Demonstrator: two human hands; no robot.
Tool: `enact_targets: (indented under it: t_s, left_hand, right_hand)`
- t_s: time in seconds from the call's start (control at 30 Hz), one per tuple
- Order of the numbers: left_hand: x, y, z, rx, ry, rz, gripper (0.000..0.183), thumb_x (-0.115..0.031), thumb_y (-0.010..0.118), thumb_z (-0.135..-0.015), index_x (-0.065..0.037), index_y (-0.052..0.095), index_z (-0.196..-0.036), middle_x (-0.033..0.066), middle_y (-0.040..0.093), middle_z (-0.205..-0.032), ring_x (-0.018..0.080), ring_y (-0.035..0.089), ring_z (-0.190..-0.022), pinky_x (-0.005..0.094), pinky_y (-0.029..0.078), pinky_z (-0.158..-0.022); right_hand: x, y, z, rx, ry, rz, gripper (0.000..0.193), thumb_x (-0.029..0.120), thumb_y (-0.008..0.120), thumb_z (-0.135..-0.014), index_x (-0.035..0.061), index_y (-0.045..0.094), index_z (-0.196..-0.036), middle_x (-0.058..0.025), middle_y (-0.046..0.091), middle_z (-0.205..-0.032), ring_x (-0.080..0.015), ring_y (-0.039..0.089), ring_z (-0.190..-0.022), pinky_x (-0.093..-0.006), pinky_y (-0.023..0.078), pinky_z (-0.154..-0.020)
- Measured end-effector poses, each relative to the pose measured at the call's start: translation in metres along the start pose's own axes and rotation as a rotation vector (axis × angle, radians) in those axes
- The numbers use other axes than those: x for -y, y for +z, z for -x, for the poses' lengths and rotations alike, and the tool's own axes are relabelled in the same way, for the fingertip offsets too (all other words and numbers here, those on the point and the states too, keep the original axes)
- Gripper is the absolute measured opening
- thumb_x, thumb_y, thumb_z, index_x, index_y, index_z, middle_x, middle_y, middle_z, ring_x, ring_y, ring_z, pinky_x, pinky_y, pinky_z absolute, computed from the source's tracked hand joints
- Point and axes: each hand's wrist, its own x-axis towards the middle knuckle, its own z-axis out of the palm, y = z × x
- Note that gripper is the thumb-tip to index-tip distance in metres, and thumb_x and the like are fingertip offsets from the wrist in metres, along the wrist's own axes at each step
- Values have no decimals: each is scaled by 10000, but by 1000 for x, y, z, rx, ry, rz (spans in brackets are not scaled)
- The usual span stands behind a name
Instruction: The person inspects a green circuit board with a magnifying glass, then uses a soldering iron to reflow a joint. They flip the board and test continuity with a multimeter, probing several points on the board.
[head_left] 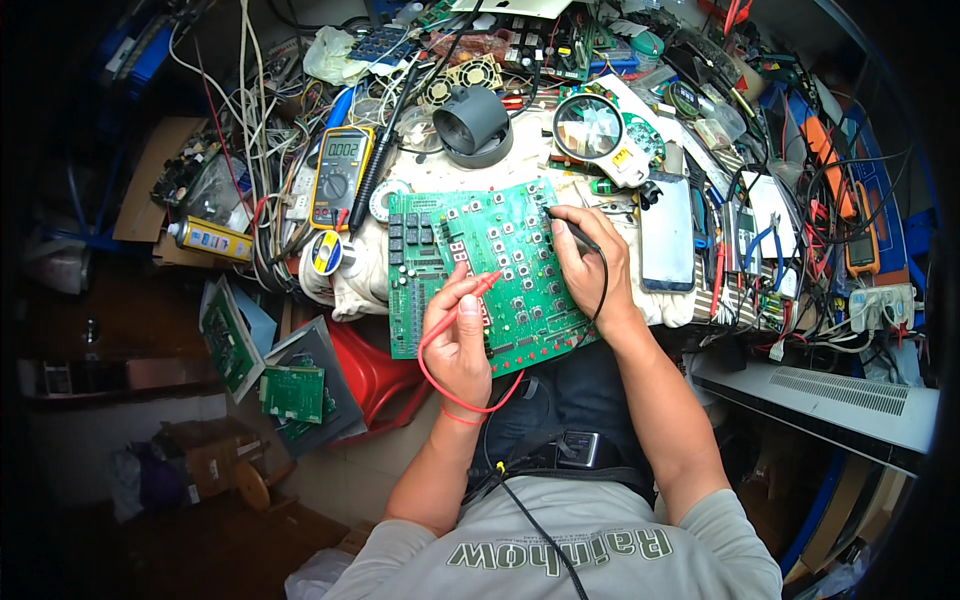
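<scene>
A green circuit board [520, 345] with push buttons, small displays and dark relays lies tilted at the table's front edge, overhanging my lap. Over its middle, my left hand [458, 335] is closed on a red test probe [490, 281], whose tip points at the buttons. At the board's upper right, my right hand [598, 262] grips a black test probe [580, 235], its tip by the board's edge. The probe leads trail down past my wrists. Beyond the board to the left, a yellow multimeter [341, 178] with a lit screen lies face up.
A soldering iron [372, 180] lies beside the multimeter. Behind the board are a grey round holder [472, 125] and a magnifier [588, 127]. A phone-like grey slab [668, 235] rests at right. Tangled wires and parts crowd the table. A red stool [375, 375] stands below at left.
</scene>
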Motion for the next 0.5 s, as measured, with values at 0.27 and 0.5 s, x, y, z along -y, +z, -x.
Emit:
enact_targets:
  t_s: [0.27,0.5]
  left_hand:
    - [1,1,-1,-71,54,7,245,-149,546,-1144,48,638,-1256,224,720,-1265,374,580,-1421,489,414,-1231]
    - [5,1,-3,-127,57,66,293,-206,524,-1161,39,619,-1292,228,720,-1284,342,573,-1430,468,413,-1224]
  right_hand:
    - [1,0,0,0,-5,10,170,60,729,-984,43,757,-1151,-155,741,-1013,-342,750,-899,-396,584,-798]
    - [1,0,0,3,1,12,167,66,730,-987,41,757,-1149,-155,742,-1012,-343,750,-895,-395,583,-793]
